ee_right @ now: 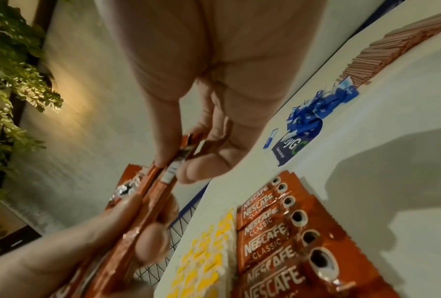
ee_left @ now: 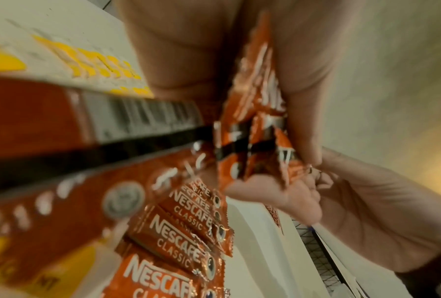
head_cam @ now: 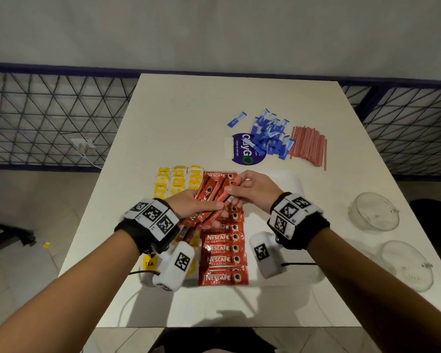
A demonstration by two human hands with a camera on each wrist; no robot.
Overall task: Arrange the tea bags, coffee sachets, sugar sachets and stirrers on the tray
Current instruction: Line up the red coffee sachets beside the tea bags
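Note:
A white tray (head_cam: pixel 294 182) lies on the table. On it, yellow tea bags (head_cam: pixel 178 180) fill the left columns and red Nescafe coffee sachets (head_cam: pixel 223 249) lie in an overlapping column beside them. Above that column my left hand (head_cam: pixel 201 207) grips a fan of several coffee sachets (head_cam: pixel 209 197). My right hand (head_cam: pixel 242 189) pinches the end of one sachet (ee_right: pixel 173 171) in that bunch between thumb and fingers. Blue sugar sachets (head_cam: pixel 270 135) and red stirrers (head_cam: pixel 308 146) lie in loose heaps on the table beyond the tray.
A blue round sticker (head_cam: pixel 242 150) is on the table under the sugar heap. Two clear glass bowls (head_cam: pixel 373 212) (head_cam: pixel 402 263) stand at the table's right edge. A black wire fence (head_cam: pixel 49 118) runs behind the table.

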